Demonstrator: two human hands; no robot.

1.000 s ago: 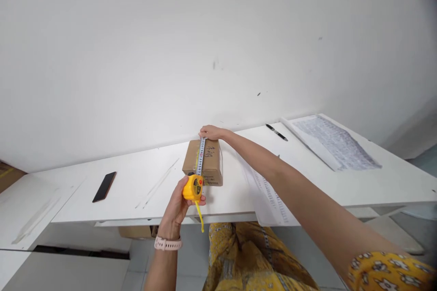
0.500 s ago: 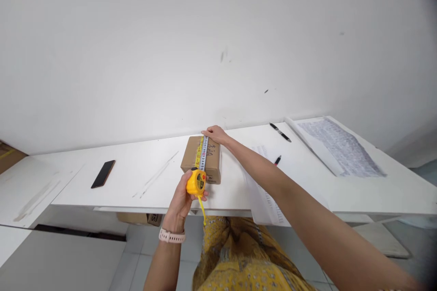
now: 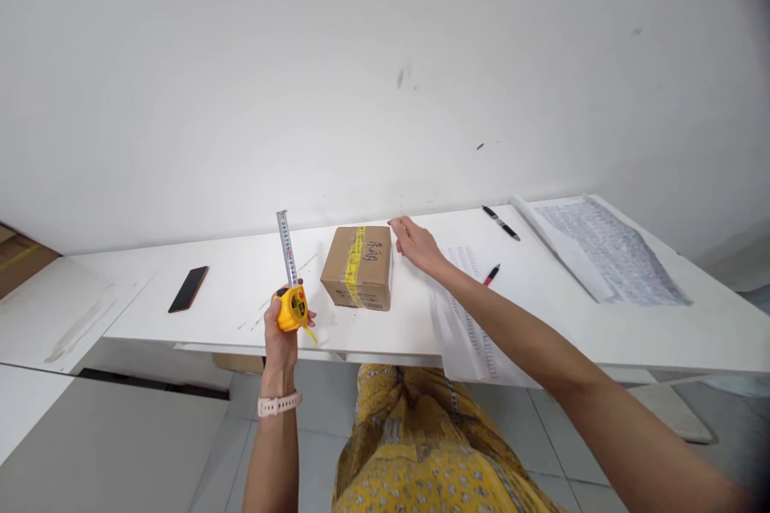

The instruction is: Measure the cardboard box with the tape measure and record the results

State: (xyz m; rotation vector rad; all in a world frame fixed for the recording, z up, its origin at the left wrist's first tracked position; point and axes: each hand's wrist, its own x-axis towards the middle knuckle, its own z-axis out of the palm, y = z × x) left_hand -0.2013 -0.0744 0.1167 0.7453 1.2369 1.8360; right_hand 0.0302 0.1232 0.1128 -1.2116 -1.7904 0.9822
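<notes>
My left hand (image 3: 281,337) is wrapped round a yellow tape measure (image 3: 292,308), left of the box. Its metal blade sticks out and slants up towards the wall, clear of the box; a yellow strap hangs from the case. A small brown cardboard box (image 3: 374,258) sits on the white desk, with yellow printed tape over its top and dark handwriting beside the tape. By the box's back right corner is my right hand (image 3: 417,245), empty, its fingers loosely bent and partly apart. Whether a fingertip touches the box I cannot tell.
A dark phone (image 3: 188,289) lies on the white desk (image 3: 228,296) at left. To the right are printed sheets (image 3: 466,329), a red-and-black pen (image 3: 492,275), a black pen (image 3: 500,223) and a densely written paper (image 3: 607,248). A white wall (image 3: 301,96) rises behind.
The tape measure has swung left off the box top with my left hand. My right hand has let go of the blade's end and shifted slightly right, beside the box.
</notes>
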